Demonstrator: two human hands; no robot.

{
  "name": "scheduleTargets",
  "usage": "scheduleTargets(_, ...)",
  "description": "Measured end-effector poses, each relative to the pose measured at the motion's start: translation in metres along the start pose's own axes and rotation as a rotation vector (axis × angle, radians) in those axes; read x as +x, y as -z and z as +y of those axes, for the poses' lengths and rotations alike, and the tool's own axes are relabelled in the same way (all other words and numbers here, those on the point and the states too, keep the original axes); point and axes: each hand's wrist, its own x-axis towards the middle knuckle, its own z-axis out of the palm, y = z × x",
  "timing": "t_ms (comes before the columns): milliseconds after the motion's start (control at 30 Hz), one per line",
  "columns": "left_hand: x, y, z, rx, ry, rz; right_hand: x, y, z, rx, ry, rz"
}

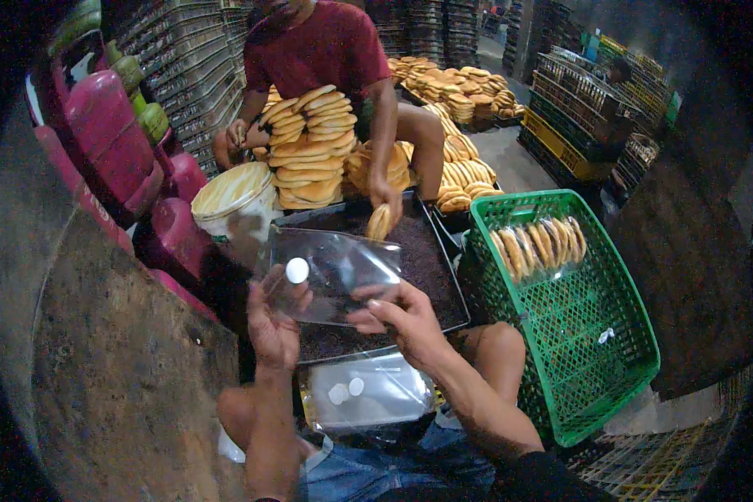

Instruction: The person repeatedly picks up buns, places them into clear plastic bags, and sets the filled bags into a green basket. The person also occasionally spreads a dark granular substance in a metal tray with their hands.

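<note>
Between my two hands a clear plastic bag (343, 255) with a round white label is stretched out. My left hand (274, 330) grips its left end, some fingers showing behind the film. At the lower right edge of the bag, my right hand (410, 322) pinches it between thumb and fingers. Nothing shows inside the bag. Below, on my lap, lies a pile of flat clear bags (385, 389) with white round labels. Behind the bag stands a shallow tray (453, 289) of dark crumbly filling, where a co-worker's hand (383, 194) holds a flat bread (380, 222).
A green crate (552, 335) at right holds a bagged row of breads (540, 248). Bread stacks (309, 167) rise before the co-worker, with a white bucket (236, 201) beside them. Pink gas cylinders (113, 138) stand at left, behind a wooden board (125, 360).
</note>
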Motion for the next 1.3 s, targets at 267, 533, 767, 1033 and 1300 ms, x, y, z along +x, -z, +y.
scheduleTargets(267, 0.032, -0.036, -0.039, 0.429, -0.094, 0.255, -0.016, 0.062, 0.014, -0.226, -0.013, 0.164)
scheduleTargets(533, 0.098, 0.023, 0.015, 0.609, -0.269, 0.415, 0.037, 0.155, -0.023, -1.002, 0.338, 0.567)
scheduleTargets(767, 0.089, 0.056, 0.022, 0.245, -0.145, 0.616, 0.048, 0.138, 0.027, -1.183, 0.331, 0.585)
scheduleTargets(1033, 0.072, 0.048, 0.045, -0.072, -0.155, 0.454, 0.167, 0.083, 0.125, -1.434, 0.25, 0.834)
scheduleTargets(1300, 0.071, 0.069, 0.055, 0.048, -0.132, 0.403, 0.185, 0.138, 0.08, -1.426, 0.173, 0.84)
